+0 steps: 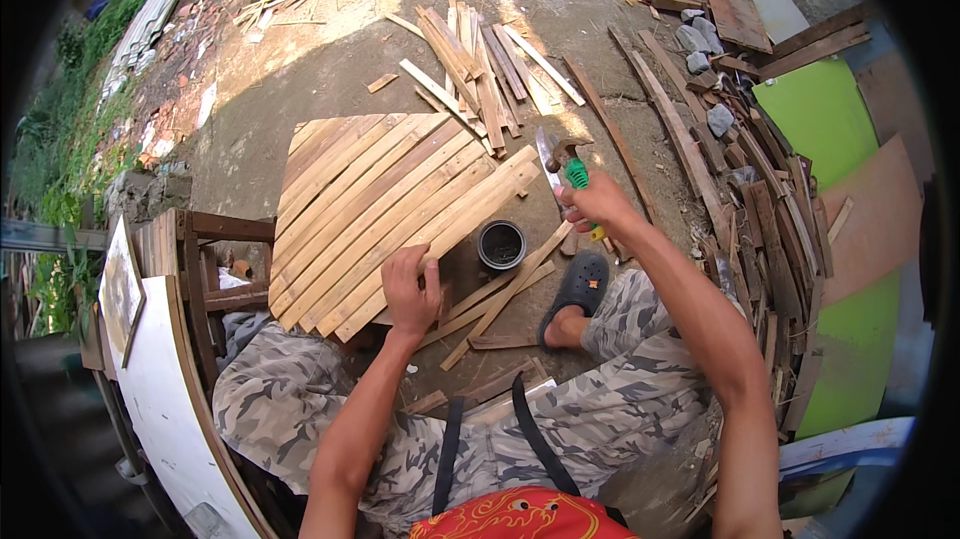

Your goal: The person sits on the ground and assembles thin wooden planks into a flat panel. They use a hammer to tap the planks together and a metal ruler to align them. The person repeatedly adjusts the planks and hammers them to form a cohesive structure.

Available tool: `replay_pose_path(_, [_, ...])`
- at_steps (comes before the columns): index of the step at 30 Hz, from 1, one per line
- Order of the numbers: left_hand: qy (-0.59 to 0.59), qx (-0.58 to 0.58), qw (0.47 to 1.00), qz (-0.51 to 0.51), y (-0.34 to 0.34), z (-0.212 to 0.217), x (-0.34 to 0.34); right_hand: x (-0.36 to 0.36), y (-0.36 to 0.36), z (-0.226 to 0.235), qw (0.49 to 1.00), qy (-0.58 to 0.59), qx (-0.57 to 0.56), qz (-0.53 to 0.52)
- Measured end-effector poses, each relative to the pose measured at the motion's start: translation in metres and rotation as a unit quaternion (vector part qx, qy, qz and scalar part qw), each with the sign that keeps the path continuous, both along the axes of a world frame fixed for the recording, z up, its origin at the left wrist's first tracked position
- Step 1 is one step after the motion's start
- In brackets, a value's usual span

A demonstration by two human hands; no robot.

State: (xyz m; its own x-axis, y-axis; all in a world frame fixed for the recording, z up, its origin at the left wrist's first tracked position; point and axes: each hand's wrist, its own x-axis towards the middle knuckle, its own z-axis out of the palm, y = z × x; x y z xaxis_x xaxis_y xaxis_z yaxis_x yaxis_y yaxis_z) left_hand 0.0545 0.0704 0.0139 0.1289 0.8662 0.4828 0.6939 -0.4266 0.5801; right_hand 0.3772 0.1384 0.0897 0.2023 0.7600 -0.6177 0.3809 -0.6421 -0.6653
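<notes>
Red cloth [525, 517]: Yellow-patterned, lowest and closest to view, against my camouflage trousers [620, 399].
Slat panel [370, 219]: Pale wooden strips lie side by side ahead and to my left, beyond my left knee; what bears the weight I cannot make out.
Left hand [408, 289]: My fingers curl at the panel's near right edge; whether they pinch anything, I cannot tell.
Right hand [603, 207]: Fingers closed around a green-handled hammer [576, 173]; a bright blade [545, 151] shows just beside it, and I cannot tell if I hold that too.
Black tin [503, 267]: Open-topped, between panel and shoe; a careless elbow or a shifting panel could tip it.
Shoe [578, 294]: Dark clog near loose sticks [499, 313]; a slipped grip might drop the hammer on my foot.
Panel edge: With my left fingers there, a badly aimed blow would likely bruise them.
</notes>
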Motion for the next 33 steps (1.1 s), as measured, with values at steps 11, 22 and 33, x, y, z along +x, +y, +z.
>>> replay_pose_path(11, [-0.089, -0.474, 0.876, 0.013, -0.068, -0.092, 0.100, 0.025, -0.056, 0.077, 0.847, -0.319, -0.055, 0.422])
replay_pose_path(22, [-0.131, -0.402, 0.840, 0.340, -0.018, -0.167, 0.100, 0.057, -0.065, 0.068, 0.858, -0.333, -0.018, 0.390])
replay_pose_path(33, [0.262, -0.409, 0.871, -0.069, 0.025, -0.127, 0.140, 0.055, -0.074, 0.075, 0.871, -0.296, -0.048, 0.388])
